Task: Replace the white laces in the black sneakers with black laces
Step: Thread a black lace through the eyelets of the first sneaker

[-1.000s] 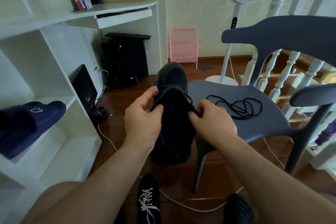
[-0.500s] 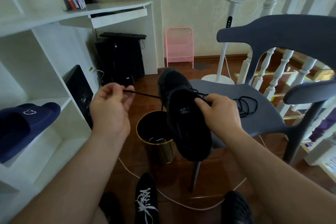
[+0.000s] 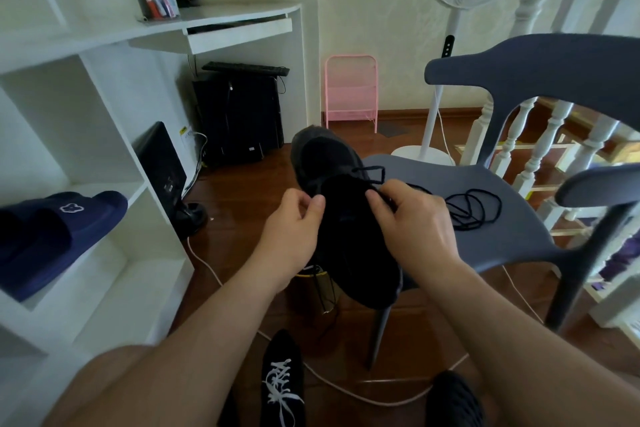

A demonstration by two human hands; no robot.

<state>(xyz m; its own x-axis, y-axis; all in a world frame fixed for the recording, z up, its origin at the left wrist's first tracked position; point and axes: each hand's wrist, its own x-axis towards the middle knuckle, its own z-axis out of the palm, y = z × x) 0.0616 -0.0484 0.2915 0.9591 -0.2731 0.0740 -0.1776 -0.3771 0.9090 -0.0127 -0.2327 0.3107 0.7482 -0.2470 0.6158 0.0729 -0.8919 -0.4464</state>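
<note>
From the head view we see a black sneaker (image 3: 343, 218) held up in front of us, toe pointing away, its heel hanging over the front edge of a grey chair (image 3: 491, 211). Our left hand (image 3: 291, 236) sits at the sneaker's left side with fingers curled, thumb and forefinger pinched at the eyelet area; whether a lace end lies between them we cannot tell, since black blends with black. Our right hand (image 3: 415, 222) pinches the black lace (image 3: 372, 174) at the sneaker's right side, and a loop of that lace stands up above the tongue. A second black lace (image 3: 474, 210) lies coiled on the chair seat, just beside the right hand. Below, on the wooden floor, the other black sneaker (image 3: 282, 381) stands with its white lace (image 3: 280, 388) still threaded. A dark bin with a yellow rim (image 3: 311, 276) shows partly behind the held sneaker. On the white shelf at left lies a navy slipper (image 3: 59, 236).
</note>
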